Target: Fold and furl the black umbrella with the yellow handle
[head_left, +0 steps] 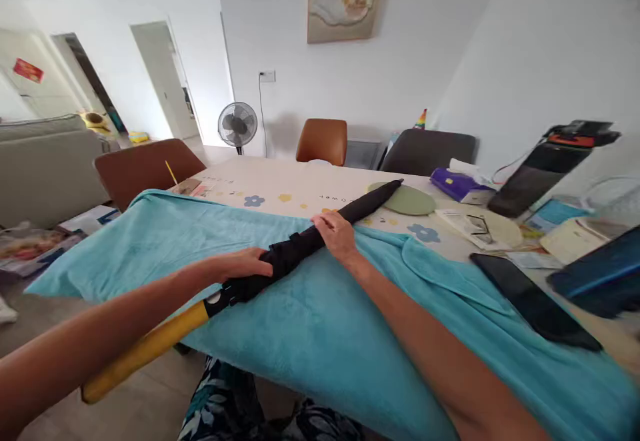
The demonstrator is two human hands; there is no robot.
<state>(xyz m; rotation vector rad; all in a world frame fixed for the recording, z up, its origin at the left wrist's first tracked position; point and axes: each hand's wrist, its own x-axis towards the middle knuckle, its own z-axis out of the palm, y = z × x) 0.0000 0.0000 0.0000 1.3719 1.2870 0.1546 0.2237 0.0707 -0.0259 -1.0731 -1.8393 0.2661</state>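
Left hand (245,263) and right hand (337,233) are clasping black umbrella (296,250). Likely feeling light, soft fabric over stiff shaft; yellow handle (150,344) is offering best grip.

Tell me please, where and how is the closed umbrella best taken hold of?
Probably by the yellow handle, from the near left side: it is long and straight and juts past the blue cloth, while the left hand and right hand touch only the black part.

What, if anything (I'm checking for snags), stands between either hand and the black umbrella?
Nothing visible does: the left hand and right hand both touch the umbrella directly, while the turquoise cloth lies beneath it.
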